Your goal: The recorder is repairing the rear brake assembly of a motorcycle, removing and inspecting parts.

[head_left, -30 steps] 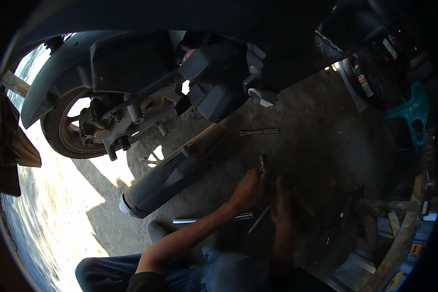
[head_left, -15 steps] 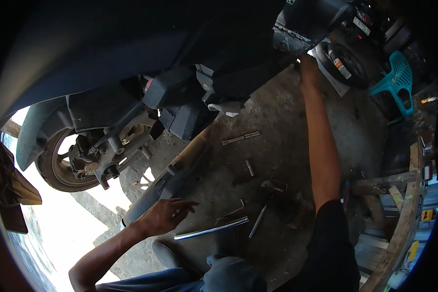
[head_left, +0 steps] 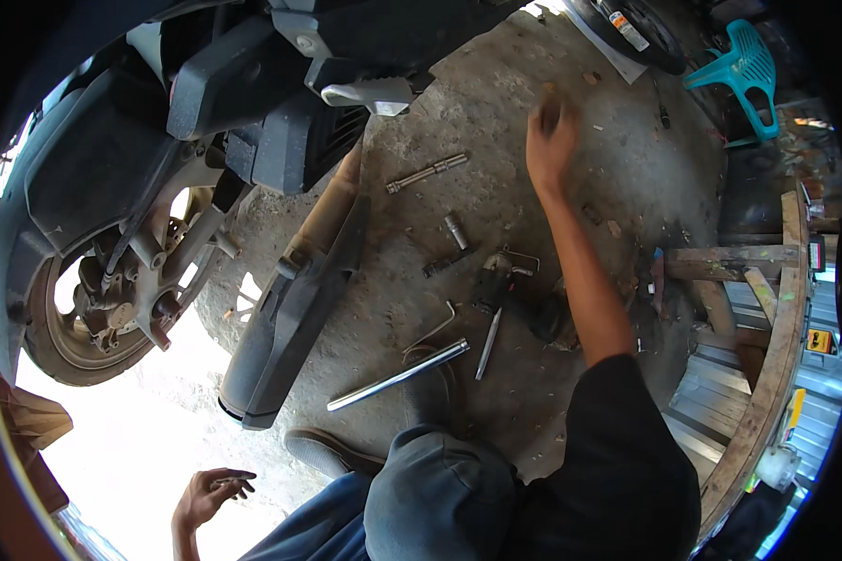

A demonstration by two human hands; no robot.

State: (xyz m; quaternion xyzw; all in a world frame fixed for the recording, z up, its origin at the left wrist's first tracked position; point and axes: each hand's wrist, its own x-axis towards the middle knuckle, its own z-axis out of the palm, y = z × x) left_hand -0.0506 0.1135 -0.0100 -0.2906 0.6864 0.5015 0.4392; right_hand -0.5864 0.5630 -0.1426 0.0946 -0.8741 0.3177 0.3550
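My left hand [head_left: 212,496] is at the lower left with its fingers loosely bent and apart. Nothing shows in it. My right arm reaches forward over the floor; the right hand [head_left: 552,148] is smeared by motion, so its grip does not show. Between the arms lie a shiny metal tube [head_left: 398,375], a bent hex key [head_left: 432,327], a slim metal rod [head_left: 488,344], a socket [head_left: 455,230] and a long socket extension [head_left: 428,173]. A dark power tool [head_left: 494,283] sits near them. The exhaust muffler [head_left: 295,309] slants down left of these tools.
The motorcycle's dark bodywork [head_left: 103,159] and wheel [head_left: 84,327] fill the left side. A loose tyre [head_left: 660,37] and a turquoise plastic chair [head_left: 744,70] are at the far right. A wooden frame [head_left: 767,374] runs along the right edge.
My right hand has come away from the motorcycle's dark bodywork and back over the floor. My left hand has drawn back from beside the muffler toward the lower left. The view has shifted down.
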